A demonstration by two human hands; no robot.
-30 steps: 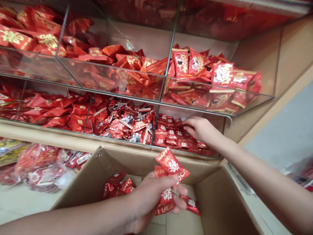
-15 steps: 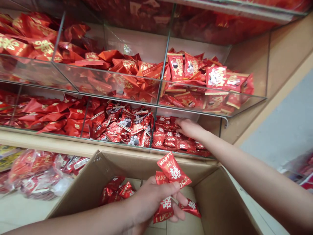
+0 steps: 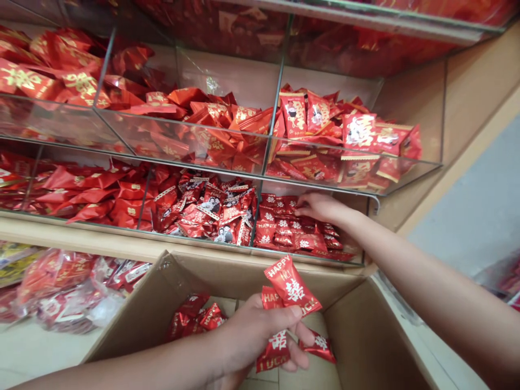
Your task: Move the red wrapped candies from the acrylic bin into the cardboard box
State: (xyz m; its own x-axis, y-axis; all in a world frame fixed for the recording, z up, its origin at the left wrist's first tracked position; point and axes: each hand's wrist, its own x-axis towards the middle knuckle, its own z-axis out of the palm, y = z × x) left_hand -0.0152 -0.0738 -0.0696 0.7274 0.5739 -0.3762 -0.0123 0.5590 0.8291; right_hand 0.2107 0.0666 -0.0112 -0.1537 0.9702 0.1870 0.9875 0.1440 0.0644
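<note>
My left hand (image 3: 255, 338) is closed around several small red sweet packets (image 3: 290, 287) printed "HAPPY" and "LUCK", held over an open cardboard box (image 3: 365, 336). My right hand (image 3: 320, 207) reaches into the lower right glass bin (image 3: 357, 260) and rests on the pile of matching red packets (image 3: 284, 230) there, fingers curled toward the pile's back. Whether those fingers hold a packet is hidden. More red packets (image 3: 197, 319) lie in the bottom of the box.
Glass-divided shelves hold other red packets: a photo-printed kind (image 3: 207, 211) in the middle lower bin, larger ones (image 3: 353, 135) in the upper right bin. Clear bags of red sweets (image 3: 69, 287) lie to the left of the box. A wooden side panel (image 3: 479, 97) closes the right.
My right hand has slid left and deeper into the lower right bin. My left hand with its packets has dropped slightly toward the box.
</note>
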